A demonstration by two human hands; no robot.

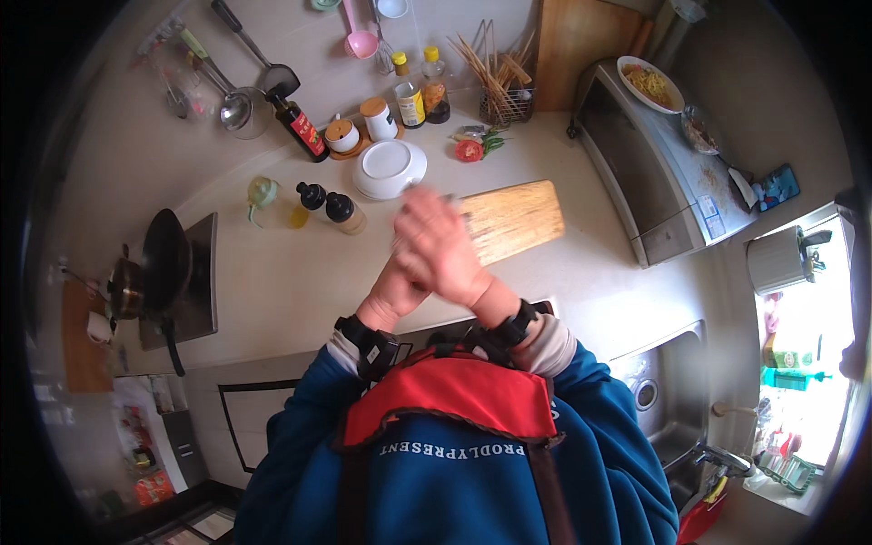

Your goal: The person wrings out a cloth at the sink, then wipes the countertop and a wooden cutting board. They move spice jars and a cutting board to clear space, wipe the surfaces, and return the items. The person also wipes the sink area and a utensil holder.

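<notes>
My right hand (443, 245) lies across my left hand (395, 283), palms together, over the kitchen counter; both are somewhat blurred. Nothing shows between them, though the palms are hidden. Beyond my right hand lies a wooden cutting board (514, 218), its left end partly covered by the hands. An upturned white dish (392, 163) rests just past my fingertips. Farther back, a cut tomato (469, 150) sits beside green peppers (492, 143). Two black-capped squeeze bottles (346, 214) stand to the left of my hands.
A black frying pan (165, 262) sits on the stove (203, 286) at left. Sauce bottles (409, 99) and a wire basket of chopsticks (505, 102) line the wall. At right are a metal appliance (647, 170) bearing a plate of food (650, 85), and a sink (671, 395).
</notes>
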